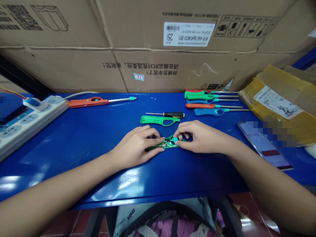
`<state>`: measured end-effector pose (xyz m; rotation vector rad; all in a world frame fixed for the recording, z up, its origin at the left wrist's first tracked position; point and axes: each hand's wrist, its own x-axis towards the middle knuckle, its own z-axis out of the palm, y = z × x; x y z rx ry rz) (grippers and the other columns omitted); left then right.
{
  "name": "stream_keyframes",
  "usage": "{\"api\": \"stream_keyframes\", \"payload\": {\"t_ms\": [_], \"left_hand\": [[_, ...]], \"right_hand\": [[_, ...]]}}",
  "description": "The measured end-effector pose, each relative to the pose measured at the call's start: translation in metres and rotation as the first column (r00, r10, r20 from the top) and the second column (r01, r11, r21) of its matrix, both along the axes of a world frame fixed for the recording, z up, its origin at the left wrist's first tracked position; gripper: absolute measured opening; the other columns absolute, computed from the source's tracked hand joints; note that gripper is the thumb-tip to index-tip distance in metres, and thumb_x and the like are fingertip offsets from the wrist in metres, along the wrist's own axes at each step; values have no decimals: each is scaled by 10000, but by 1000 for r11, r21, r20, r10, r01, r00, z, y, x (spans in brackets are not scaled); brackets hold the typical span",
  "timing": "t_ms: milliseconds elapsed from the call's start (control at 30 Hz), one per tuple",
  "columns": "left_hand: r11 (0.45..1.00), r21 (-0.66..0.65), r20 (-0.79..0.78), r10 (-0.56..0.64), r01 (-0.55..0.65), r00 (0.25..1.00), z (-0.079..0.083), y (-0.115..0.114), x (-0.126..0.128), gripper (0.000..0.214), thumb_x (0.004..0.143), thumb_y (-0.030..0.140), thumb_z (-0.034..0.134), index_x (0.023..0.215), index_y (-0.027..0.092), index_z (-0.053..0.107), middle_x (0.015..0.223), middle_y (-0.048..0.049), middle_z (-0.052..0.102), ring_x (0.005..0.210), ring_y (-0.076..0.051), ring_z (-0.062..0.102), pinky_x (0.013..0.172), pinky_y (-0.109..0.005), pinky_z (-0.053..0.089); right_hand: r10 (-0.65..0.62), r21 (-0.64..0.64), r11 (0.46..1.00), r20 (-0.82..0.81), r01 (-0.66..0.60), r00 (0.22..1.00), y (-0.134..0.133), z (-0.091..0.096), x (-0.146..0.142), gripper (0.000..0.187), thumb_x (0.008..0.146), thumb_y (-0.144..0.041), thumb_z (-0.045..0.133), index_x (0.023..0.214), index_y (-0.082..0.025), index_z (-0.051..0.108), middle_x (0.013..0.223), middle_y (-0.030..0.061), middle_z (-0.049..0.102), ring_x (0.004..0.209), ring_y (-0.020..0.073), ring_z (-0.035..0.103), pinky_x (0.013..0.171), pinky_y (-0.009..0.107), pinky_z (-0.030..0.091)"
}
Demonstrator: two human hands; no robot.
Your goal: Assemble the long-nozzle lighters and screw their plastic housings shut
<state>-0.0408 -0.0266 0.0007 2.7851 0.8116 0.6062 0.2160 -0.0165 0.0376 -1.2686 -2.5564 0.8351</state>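
Observation:
Both hands rest on a blue table (74, 141) at its middle. Between them lies an opened green lighter half (170, 144) with its inner parts showing. My left hand (138, 146) presses its fingers closed over the left end of this piece. My right hand (199, 136) pinches a small teal part (175, 139) set in the same piece. Just behind the hands lies the other green lighter shell (160, 120), flat on the table, and a black-handled screwdriver (172, 114) beside it.
Several long-nosed lighters (209, 103) lie in a row at the back right, an orange one (91, 102) at the back left. A white power strip (27, 120) sits at the left, a phone (265, 146) and a taped parcel (278, 98) at the right. Cardboard boxes (148, 49) wall the back.

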Motion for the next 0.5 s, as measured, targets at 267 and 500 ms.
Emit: {"api": "stream_keyframes", "payload": {"t_ms": [267, 500], "left_hand": [[999, -26, 13, -24, 24, 1000, 0, 1, 1, 295, 990, 369, 603, 1192, 198, 733, 1044, -77, 700, 925, -207, 640, 819, -353, 518], [999, -13, -2, -41, 41, 999, -1, 1, 2, 305, 996, 370, 592, 1213, 202, 725, 1049, -84, 699, 914, -205, 636, 806, -344, 517]], "right_hand": [[-7, 6, 1000, 69, 7, 998, -4, 5, -2, 121, 854, -252, 660, 906, -181, 743, 873, 45, 719, 753, 163, 589, 661, 286, 400], [-80, 37, 996, 171, 75, 982, -11, 6, -4, 106, 839, -301, 664, 835, -205, 709, 812, 32, 718, 708, 168, 591, 616, 294, 386]]}}
